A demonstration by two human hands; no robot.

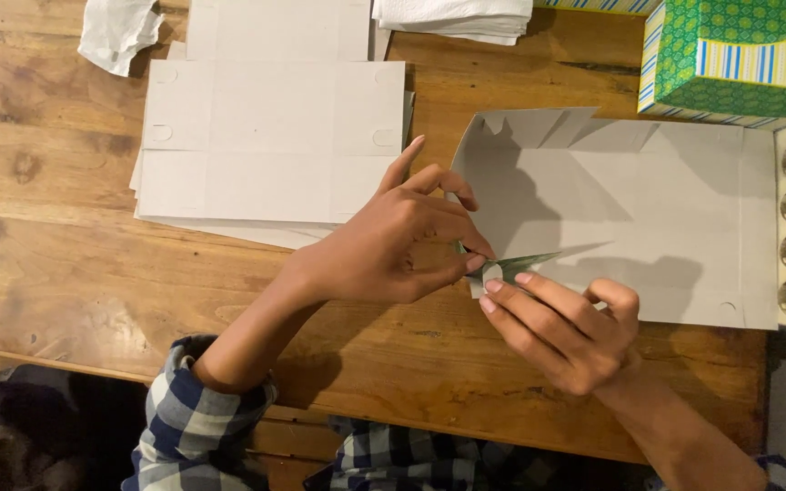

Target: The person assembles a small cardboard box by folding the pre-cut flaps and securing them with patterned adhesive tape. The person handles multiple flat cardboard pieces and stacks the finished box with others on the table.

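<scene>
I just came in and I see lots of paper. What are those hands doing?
A person in a checked shirt is working at a wooden table. Both hands pinch a flap at the lower left corner of a flat grey cardboard box blank: the left hand from above, the right hand from below. A stack of similar flat blanks lies to the left. A finished green patterned box stands at the top right, and white tissues lie at the top.

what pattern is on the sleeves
Blue and white check on the sleeve, clearest in the head view.
</scene>
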